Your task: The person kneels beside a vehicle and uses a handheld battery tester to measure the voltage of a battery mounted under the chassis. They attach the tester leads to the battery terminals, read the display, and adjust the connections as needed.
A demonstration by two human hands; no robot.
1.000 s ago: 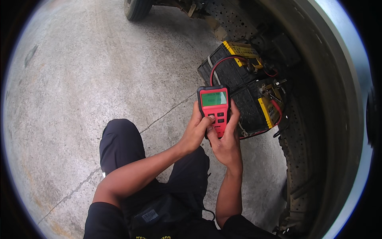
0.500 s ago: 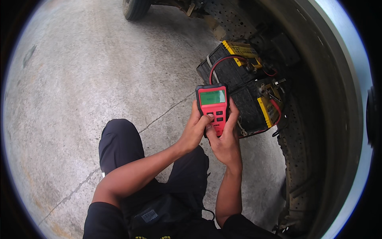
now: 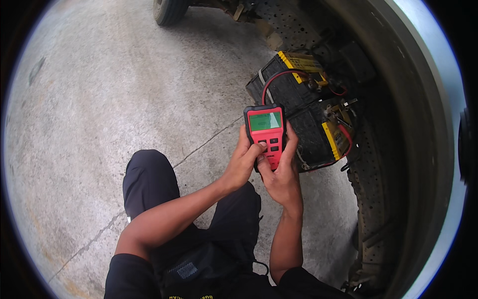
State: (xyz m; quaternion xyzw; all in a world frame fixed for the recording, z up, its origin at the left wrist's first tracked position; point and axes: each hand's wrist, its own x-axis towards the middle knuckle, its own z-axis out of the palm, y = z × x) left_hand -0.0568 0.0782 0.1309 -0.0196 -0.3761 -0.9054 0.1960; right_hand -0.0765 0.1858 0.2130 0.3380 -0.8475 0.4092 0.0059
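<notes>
A red-and-black handheld tester [image 3: 267,135] is held above the concrete floor [image 3: 119,94], in front of two black batteries [image 3: 314,133]. Its sides are pinched by the fingers of the left hand [image 3: 240,167] and right hand [image 3: 283,187], most fingertips being hidden behind it; a button is covered by the left thumb. The tyre [image 3: 170,11] is cut off by the upper edge. Print is borne by the green screen [image 3: 264,121] and yellow battery label [image 3: 301,61], too small to be read; yellow shirt lettering [image 3: 206,297] is cropped below.
</notes>
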